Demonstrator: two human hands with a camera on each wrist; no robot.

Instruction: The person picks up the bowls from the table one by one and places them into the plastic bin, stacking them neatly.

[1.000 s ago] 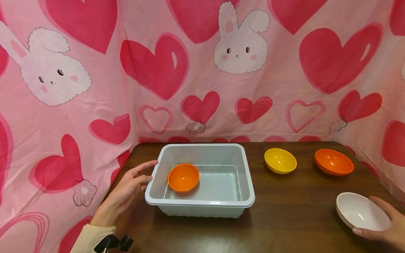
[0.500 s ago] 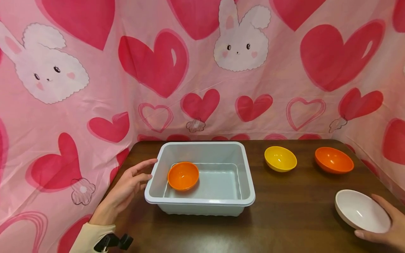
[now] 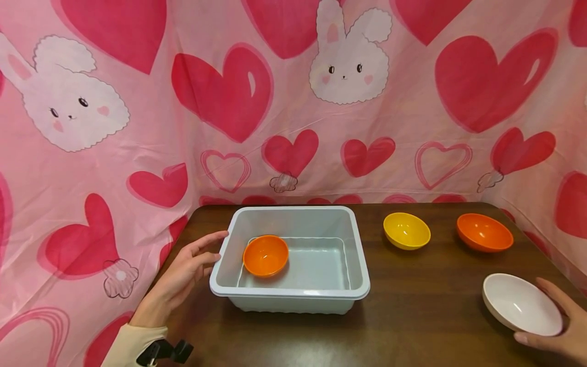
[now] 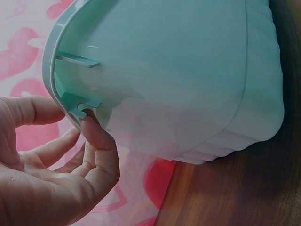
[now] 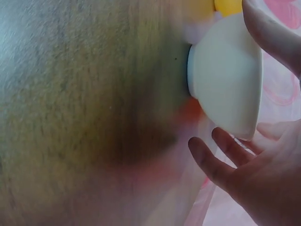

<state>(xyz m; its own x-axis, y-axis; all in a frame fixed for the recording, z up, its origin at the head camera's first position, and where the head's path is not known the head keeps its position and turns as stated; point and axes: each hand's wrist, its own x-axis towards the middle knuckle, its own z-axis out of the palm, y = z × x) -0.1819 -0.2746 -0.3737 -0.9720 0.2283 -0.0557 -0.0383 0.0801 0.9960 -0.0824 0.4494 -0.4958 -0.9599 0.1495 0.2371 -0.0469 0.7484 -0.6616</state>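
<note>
"Movement on your feed?"

"A little. From here I see the white bowl [image 3: 515, 303] has edged closer to the tub [image 3: 290, 293] in the last half second, and the right grip [image 3: 570, 334] has travelled with it. The bowl is well to the right of the tub, toward the near side."

"How is that grip set?"

"Spread wide round the bowl's side away from the tub, and I read it as holding. I can't tell whether the bowl's foot touches the desk [image 3: 408, 306]."

"And the left grip [image 3: 183, 267]?"

"No change that I see: it holds the tub's left rim, steadying it, I'd judge."

"So what does the shift mean?"

"Not much yet, to my mind: the white bowl is held, but outside the tub. An orange bowl [image 3: 266, 257] sits inside, at the tub's left end."

"Anything else around, or in the way?"

"A yellow bowl [image 3: 406, 232] right of the tub, toward the back, with another orange bowl [image 3: 484, 233] farther right. Pink cloth [image 3: 284, 102] hangs behind the tub. The tub's raised rim is the barrier I'd mind."
</note>
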